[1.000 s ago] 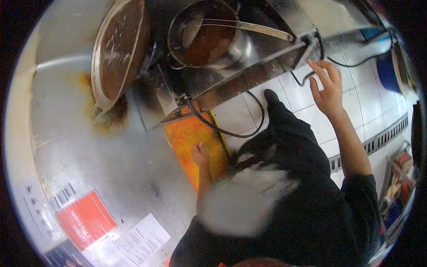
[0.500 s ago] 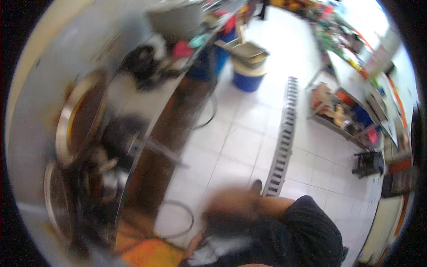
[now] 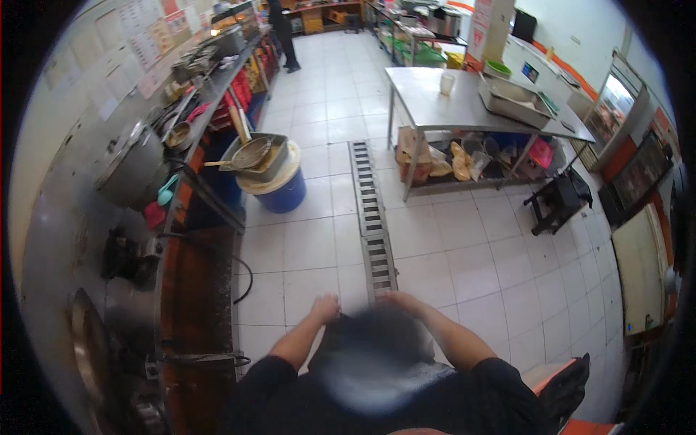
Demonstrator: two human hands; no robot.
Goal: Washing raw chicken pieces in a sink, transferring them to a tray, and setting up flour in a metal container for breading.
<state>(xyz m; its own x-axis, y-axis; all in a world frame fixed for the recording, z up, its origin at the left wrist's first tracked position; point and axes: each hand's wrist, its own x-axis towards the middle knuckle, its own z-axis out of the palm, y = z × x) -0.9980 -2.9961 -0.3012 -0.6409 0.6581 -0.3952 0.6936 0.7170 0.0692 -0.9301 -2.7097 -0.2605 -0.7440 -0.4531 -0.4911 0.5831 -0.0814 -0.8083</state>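
Both forearms reach forward from black sleeves, over the tiled floor. My left hand is closed at the left edge of a dark, blurred, rounded thing in front of my body. On its other side my right hand curls in at the upper edge, fingers partly hidden. What the dark thing is, and what exactly the fingers grip, I cannot make out. A whitish blurred patch shows below it, against my black clothing.
A metal drain grate runs ahead. At left stand a stove counter with large pots and a blue bucket bearing a tray and strainer. At right are a steel table and a black stool. A person stands far off.
My view has swung from the stove side toward the aisle and sharpened. Before, a blurred forearm bent across my front; now both arms stretch forward with the hands near each other.
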